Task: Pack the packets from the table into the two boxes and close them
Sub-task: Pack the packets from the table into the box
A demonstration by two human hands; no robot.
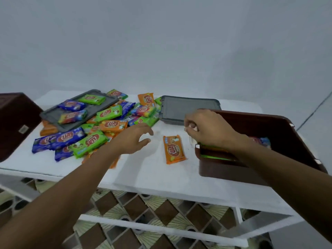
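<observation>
On the white tabletop, left of centre: a loose heap of snack packets, green, blue, orange and rainbow-striped, several lying on a tilted grey lid. Behind and to the right, a second grey lid, flat, against the heap's right edge. Alone between the hands, one orange packet, flat, label up. At the right edge, an open brown box with green packets inside along the near wall and more toward the back. At the far left, another brown box, partly out of view. Left hand over bare tabletop just beside the heap, fingers loosely spread, holding nothing. Right hand above the open box's left corner, fingers curled inward; whether pinching anything, impossible to tell.
</observation>
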